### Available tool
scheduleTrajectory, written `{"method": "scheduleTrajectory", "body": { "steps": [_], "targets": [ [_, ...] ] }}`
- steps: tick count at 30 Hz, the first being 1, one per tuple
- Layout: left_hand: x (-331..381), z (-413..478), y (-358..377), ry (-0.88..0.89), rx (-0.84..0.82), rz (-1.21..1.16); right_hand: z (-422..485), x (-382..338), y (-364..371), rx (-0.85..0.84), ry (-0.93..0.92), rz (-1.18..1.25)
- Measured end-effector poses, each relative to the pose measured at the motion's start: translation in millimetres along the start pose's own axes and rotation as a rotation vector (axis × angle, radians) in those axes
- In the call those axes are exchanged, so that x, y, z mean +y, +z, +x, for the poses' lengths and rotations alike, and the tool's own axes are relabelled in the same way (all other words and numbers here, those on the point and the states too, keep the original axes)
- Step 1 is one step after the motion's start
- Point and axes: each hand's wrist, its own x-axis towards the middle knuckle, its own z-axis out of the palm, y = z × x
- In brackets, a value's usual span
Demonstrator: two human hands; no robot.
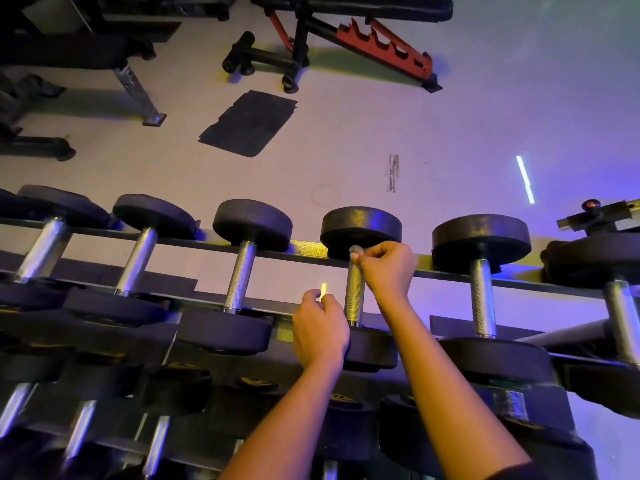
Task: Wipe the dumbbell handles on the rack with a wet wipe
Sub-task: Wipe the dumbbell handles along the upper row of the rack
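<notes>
A row of black-headed dumbbells with knurled steel handles lies across the top tier of the rack (309, 251). My right hand (389, 268) pinches a small crumpled grey wet wipe (356, 250) against the far end of one dumbbell handle (354, 296), right under its far head (361, 226). My left hand (320, 329) is curled just left of that handle's near end, by the near head; nothing shows in its fingers. Neighbouring handles (240, 273) (482, 295) stand to either side.
A lower tier of dumbbells (157, 441) runs beneath my forearms. Beyond the rack is pale floor with a black mat (248, 123), an adjustable bench with a red bracket (388, 46), and another bench frame (136, 91) at the far left.
</notes>
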Motion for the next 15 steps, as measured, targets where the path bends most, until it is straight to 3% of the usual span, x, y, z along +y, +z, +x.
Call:
{"method": "scheduleTrajectory", "body": {
  "steps": [5,10,15],
  "targets": [
    [-1.4,-0.9,-0.3,-0.003,0.000,-0.007,3.5,-1.3,-11.9,-0.057,0.059,-0.066],
    [-1.9,-0.6,-0.2,0.015,-0.010,-0.009,-37.0,18.8,-26.5,-0.336,0.054,-0.443],
    [-1.1,-2.1,-0.7,0.006,-0.016,-0.019,-36.6,18.8,-31.1,-0.424,0.112,-0.397]
  ]
}}
